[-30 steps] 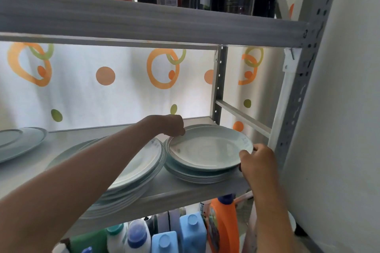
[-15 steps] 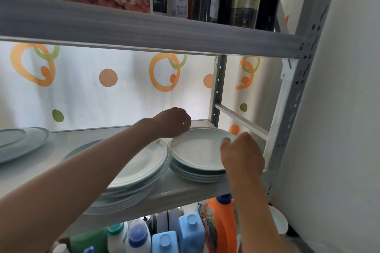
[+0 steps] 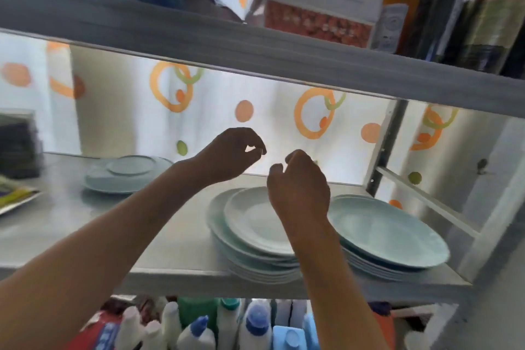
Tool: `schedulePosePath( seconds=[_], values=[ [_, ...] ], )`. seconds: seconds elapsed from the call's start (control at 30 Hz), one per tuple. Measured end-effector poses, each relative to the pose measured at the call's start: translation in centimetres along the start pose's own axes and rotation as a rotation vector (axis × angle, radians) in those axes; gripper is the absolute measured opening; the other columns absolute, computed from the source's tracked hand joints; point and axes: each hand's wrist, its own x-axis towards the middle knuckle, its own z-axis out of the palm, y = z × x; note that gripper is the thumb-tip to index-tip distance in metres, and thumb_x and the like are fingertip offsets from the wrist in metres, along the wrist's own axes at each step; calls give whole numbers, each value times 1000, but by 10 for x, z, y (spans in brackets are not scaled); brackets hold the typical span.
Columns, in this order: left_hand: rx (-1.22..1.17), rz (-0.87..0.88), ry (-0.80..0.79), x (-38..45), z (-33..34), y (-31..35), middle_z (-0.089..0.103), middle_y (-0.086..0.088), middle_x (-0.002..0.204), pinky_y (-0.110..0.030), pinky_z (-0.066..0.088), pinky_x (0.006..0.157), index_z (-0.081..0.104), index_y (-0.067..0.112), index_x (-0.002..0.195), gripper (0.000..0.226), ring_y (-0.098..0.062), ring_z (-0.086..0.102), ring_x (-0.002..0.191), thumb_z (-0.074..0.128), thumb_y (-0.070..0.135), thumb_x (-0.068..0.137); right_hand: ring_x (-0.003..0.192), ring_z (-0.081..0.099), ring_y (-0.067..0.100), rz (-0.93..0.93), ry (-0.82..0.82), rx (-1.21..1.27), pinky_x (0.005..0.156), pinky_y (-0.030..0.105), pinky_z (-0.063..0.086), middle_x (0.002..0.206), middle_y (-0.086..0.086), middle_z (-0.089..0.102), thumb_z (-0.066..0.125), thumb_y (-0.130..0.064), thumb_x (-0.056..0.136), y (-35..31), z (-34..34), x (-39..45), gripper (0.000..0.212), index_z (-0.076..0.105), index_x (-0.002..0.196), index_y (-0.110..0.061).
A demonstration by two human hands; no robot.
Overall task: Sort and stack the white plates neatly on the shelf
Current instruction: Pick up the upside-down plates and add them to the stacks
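shelf (image 3: pixel 181 239): the grey board is carrying all the plates at about chest height, with an upper board above it and a row of bottles below.
middle stack (image 3: pixel 255 230): the largest pile is sitting near the front edge, straight below and slightly left of the right hand; a smaller plate is lying off-centre on the wider ones, so the pile is looking untidy.
right stack (image 3: pixel 389 233): this pile is sitting just beside the middle stack, toward the metal post, and is partly overhanging the front lip.
far plates (image 3: pixel 127 173): a low pile with a small plate on top is lying well apart to the left, toward the back, nearer the left hand.
key relation: both main piles are lying below and in front of the hands; the right hand is nearer to them, so a downward reach by that hand is looking like the likely next move. The plates are round, so no long axis is mattering.
right hand (image 3: pixel 298 187): it is hovering above the middle stack, fingers loosely curled, holding nothing.
left hand (image 3: pixel 233 153): it is hanging higher and further back, thumb and fingertips nearly meeting, holding nothing that can be seen.
upper shelf goods (image 3: pixel 318 8): boxes and dark bottles are standing there.
writing: labels are showing on the bottles and box, but blur is making them unreadable.
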Motion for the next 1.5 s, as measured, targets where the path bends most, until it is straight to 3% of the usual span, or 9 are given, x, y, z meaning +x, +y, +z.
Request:
schedulePosePath(
  seconds=[0.2, 0.37, 0.5, 0.57, 0.63, 0.77, 0.9, 1.1, 1.5],
  values=[
    [75, -372, 201, -77, -77, -88, 71, 0, 104, -25, 42, 89, 74, 13, 94, 20, -14, 62, 98, 55, 12, 91, 112, 59, 29, -154, -233, 115, 87, 32, 43, 117, 9, 64, 45, -20, 92, -107, 69, -33, 31, 52, 121, -11],
    [87, -590, 312, -128, -110, -148, 72, -5, 108, -28, 44, 88, 72, 12, 100, 23, -23, 63, 104, 50, 14, 93, 107, 60, 32, -174, -420, 157, 76, 29, 37, 111, 12, 65, 44, -14, 91, -153, 144, -42, 24, 53, 112, -6],
    [119, -752, 405, -135, -110, -186, 59, -15, 128, -34, 39, 100, 62, 10, 121, 31, -31, 54, 119, 50, 15, 93, 116, 55, 31, -15, -383, 190, 88, 32, 42, 123, 14, 59, 43, -12, 90, -156, 206, -26, 35, 51, 122, -4],
    [145, -914, 435, -131, -104, -199, 48, -22, 135, -40, 37, 103, 50, 10, 132, 40, -38, 47, 123, 46, 21, 94, 122, 48, 30, 107, -315, 220, 101, 35, 39, 130, 15, 51, 42, -10, 88, -151, 228, -15, 40, 49, 127, -2],
    [129, -1000, 425, -125, -99, -209, 42, -22, 139, -44, 37, 103, 42, 10, 138, 48, -39, 42, 127, 43, 33, 96, 123, 47, 31, 209, -290, 267, 104, 36, 37, 133, 15, 48, 42, -16, 92, -147, 242, -3, 39, 46, 128, -2],
    [49, -1065, 509, -118, -92, -232, 38, -18, 147, -47, 36, 106, 34, 11, 144, 68, -37, 38, 133, 51, 48, 89, 125, 45, 32, 330, -312, 356, 103, 41, 36, 136, 14, 46, 41, -38, 97, -135, 266, 10, 48, 42, 130, -3],
    [-10, -1215, 613, -111, -87, -251, 47, -23, 138, -47, 38, 102, 39, 1, 134, 88, -41, 45, 127, 66, 60, 75, 125, 46, 30, 324, -279, 314, 105, 41, 35, 135, 13, 49, 37, -47, 97, -125, 286, 21, 53, 45, 129, -5],
    [205, -1277, 486, -107, -83, -261, 50, -20, 135, -43, 39, 100, 43, 4, 129, 80, -38, 46, 125, 65, 58, 74, 128, 44, 28, 228, -306, 249, 107, 37, 31, 137, 11, 48, 37, -43, 98, -118, 297, 26, 51, 42, 133, -6],
    [-22, -1203, 566, -113, -87, -244, 48, -25, 134, -42, 39, 100, 40, 2, 134, 66, -40, 44, 124, 57, 39, 81, 127, 46, 30, 248, -351, 412, 108, 38, 34, 136, 13, 50, 41, -41, 97, -110, 285, 24, 51, 45, 133, -4]
  ],
)
